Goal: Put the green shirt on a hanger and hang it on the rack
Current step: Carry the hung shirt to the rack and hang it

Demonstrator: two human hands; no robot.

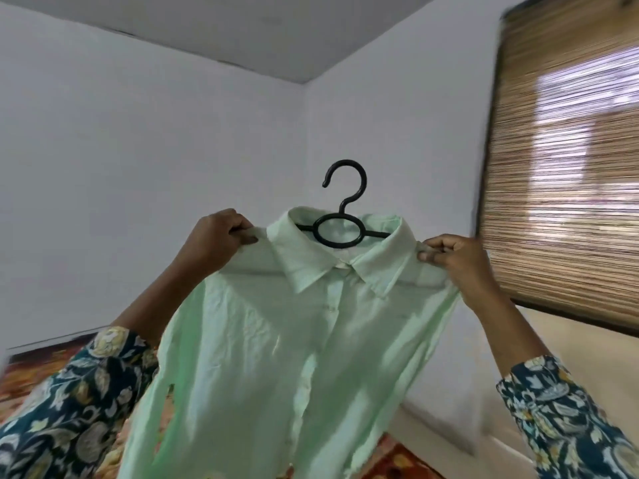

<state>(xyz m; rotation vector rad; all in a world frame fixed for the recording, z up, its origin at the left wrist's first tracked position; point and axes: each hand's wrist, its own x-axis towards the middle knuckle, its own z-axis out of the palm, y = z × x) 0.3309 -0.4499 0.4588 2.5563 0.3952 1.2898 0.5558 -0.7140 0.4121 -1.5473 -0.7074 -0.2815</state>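
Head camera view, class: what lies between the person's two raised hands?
In the head view, the green shirt spans the gap between the left hand and the right hand. Its collar sits midway, with the black hanger rising from it.

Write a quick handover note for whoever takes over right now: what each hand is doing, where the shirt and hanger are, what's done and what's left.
Left hand: shut on the green shirt at its shoulder.
Right hand: shut on the other shoulder.
The shirt is held up in the air in front of a wall, collar buttoned.
The black hanger sits inside the collar, hook sticking up and free.
Done: shirt is on the hanger.
Left: hang the hook on the rack, which is not in view, so find it first.
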